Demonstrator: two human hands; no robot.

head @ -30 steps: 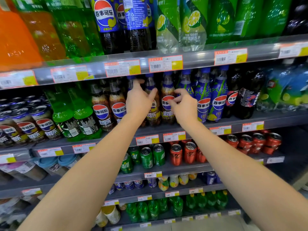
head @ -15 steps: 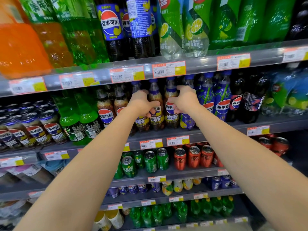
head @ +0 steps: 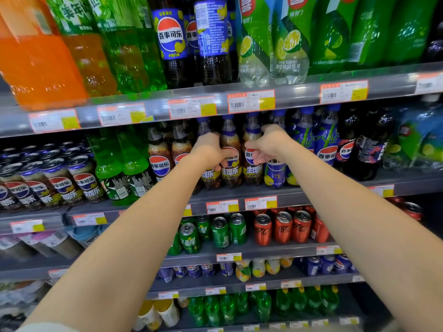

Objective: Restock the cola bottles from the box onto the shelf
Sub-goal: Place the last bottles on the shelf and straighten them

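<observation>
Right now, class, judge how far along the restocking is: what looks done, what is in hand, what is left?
Done: several dark plastic cola bottles with yellow labels stand upright on the grey metal middle shelf. In hand: the left hand grips the left yellow-labelled bottle, the right hand grips the right yellow-labelled bottle. Left: letting go; the box is out of view, so remaining stock cannot be judged.

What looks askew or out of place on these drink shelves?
Only a small thing: the yellow slip on a price label of the upper shelf rail hangs tilted, past the label's lower edge. Nothing looks spilled or damaged.
</observation>
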